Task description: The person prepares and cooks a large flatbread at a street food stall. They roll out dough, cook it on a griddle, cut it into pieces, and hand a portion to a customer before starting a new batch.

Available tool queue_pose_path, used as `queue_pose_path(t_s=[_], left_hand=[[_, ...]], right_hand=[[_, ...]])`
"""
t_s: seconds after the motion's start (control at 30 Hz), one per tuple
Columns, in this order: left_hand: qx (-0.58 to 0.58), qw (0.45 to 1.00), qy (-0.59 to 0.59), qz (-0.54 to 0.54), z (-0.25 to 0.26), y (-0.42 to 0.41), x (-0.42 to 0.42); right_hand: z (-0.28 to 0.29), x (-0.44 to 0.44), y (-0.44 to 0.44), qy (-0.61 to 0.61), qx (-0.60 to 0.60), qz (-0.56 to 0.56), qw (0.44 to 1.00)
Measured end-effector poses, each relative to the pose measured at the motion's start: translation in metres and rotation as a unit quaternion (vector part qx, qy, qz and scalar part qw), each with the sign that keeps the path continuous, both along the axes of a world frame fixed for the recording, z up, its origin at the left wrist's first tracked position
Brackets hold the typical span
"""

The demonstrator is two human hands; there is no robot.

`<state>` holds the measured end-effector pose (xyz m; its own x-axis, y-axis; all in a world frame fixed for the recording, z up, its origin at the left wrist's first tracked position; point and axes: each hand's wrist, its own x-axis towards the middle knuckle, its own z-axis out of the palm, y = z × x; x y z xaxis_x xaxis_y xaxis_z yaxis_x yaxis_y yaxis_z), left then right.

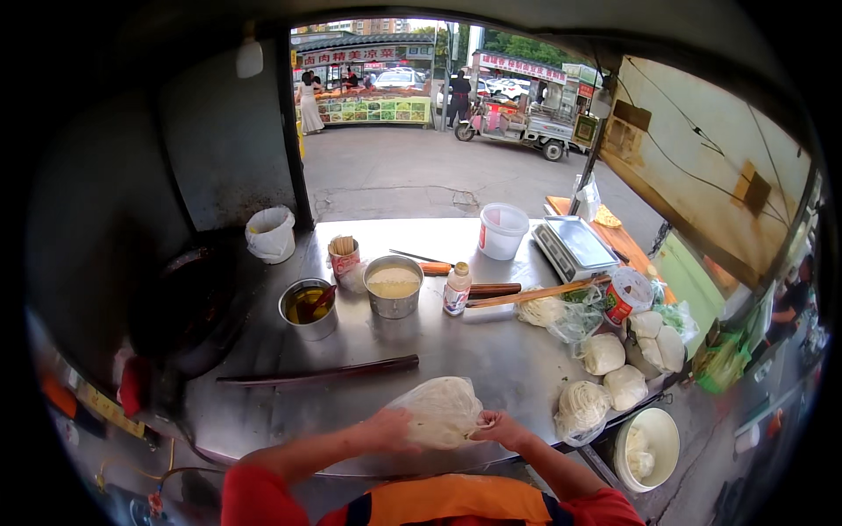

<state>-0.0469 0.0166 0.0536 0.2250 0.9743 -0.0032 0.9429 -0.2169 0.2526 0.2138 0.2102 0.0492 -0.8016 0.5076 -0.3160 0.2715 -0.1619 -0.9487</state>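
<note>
A clear plastic bag [442,406] with pale, doughy contents lies at the near edge of the steel worktop [368,342]. My left hand [388,430] holds its left side, the fingertips partly hidden against the bag. On the other side, my right hand [503,430] pinches the bag's gathered edge between thumb and fingers. What exactly is inside is blurred by the plastic. A long dark wooden rolling pin [319,371] rests beyond my left hand. To the right sits a bagged coil of noodles or dough strands [582,407], next to other wrapped pale bundles [625,386].
Behind stand an oil pot [309,309], a batter-filled pot [395,283], a sauce bottle [458,289], a white tub [503,231] and a scale [575,248]. Wooden sticks [539,292] lie across the right. A dark wok [184,309] is at left; a bucket [648,450] stands below the right edge.
</note>
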Motion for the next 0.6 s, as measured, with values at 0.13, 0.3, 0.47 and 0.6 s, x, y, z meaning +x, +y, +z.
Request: queue_pose_path(t_s=[0.13,0.3,0.47,0.6], left_hand=[[-0.043,0.996,0.054,0.048,-0.004,0.003,0.016],[-0.005,0.975,0.078,0.21,-0.033,0.005,0.022],[-0.028,0.955,-0.009,0.296,-0.034,0.009,0.029],[-0.069,0.946,0.028,0.316,-0.026,0.013,0.042]], right_hand=[[-0.052,0.004,0.007,-0.071,0.218,-0.166,0.959],[-0.061,-0.028,-0.002,-0.111,0.459,-0.283,0.835],[-0.061,-0.023,0.015,-0.156,0.594,-0.111,0.781],[-0.071,-0.024,0.024,-0.218,0.517,-0.113,0.82]])
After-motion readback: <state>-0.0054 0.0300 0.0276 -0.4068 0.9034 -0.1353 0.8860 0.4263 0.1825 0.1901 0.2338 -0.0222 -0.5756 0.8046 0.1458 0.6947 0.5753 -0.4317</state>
